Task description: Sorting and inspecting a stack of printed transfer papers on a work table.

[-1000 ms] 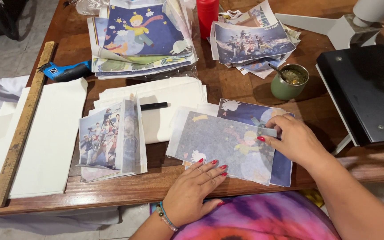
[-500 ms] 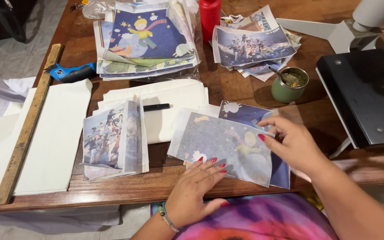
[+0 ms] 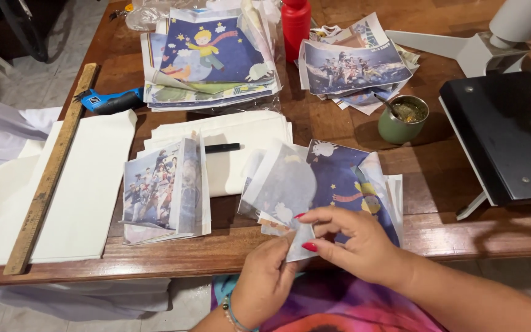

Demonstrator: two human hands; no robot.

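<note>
Both hands at the table's (image 3: 155,258) front edge, left hand (image 3: 268,276) and right hand (image 3: 354,243) pinching a thin translucent sheet (image 3: 281,184) off a printed picture (image 3: 345,178), green cup (image 3: 402,118) with herbs and a metal straw behind, toward the right edge

Both hands meet at the near edge of the desk. The left hand (image 3: 265,276) comes up from below, wrist bent, its fingers pinched together at the tips. The right hand (image 3: 354,243) reaches in from the right, palm down, fingers curled and pinching beside the left fingertips.
</note>
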